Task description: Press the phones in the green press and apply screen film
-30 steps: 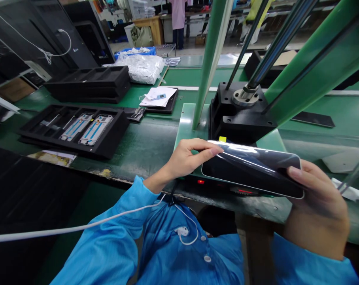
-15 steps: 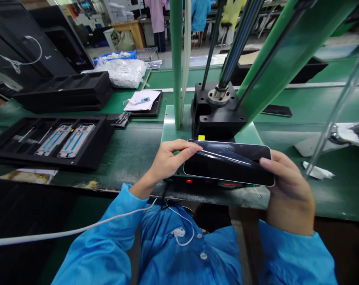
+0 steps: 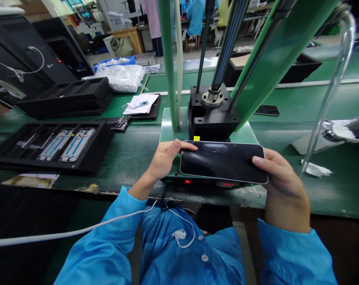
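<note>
A smartphone with a dark glossy front and a thin light rim is held level in front of the press. At its right end, my right hand is closed around it, thumb on the glass and the other fingers behind. My left hand is at the left end, one finger lying along the upper left corner and the thumb raised off the glass. Its remaining fingers are mostly hidden. Just behind the phone stands the press's black block, with a yellow tag below it.
A black foam tray at left holds phone frames. Behind it are stacked trays, papers and a plastic bag. Green posts rise over the press. Another phone and a clear tube are at right.
My left thumb has lifted from the phone's glass, leaving one finger along the corner. The bright streak across the screen is gone. Phone and hands sit slightly further left in view.
</note>
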`<act>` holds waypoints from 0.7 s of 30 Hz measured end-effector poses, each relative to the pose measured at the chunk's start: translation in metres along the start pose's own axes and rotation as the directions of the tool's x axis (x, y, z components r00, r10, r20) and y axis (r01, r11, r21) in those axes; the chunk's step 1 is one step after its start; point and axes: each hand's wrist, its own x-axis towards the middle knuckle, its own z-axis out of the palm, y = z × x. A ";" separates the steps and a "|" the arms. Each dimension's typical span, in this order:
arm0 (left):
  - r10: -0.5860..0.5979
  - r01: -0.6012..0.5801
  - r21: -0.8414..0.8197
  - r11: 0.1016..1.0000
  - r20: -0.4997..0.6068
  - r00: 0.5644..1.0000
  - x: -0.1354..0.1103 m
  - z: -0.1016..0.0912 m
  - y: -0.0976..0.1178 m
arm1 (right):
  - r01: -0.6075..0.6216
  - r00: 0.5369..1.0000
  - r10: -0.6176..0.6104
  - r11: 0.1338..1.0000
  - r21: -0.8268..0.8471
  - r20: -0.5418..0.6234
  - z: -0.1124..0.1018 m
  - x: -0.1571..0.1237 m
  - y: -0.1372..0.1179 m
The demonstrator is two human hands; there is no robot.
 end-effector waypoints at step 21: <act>0.361 -0.355 0.799 0.485 0.186 0.914 -0.003 0.059 0.001 | 0.158 0.987 -0.161 0.973 -0.165 0.000 0.002 -0.005 0.005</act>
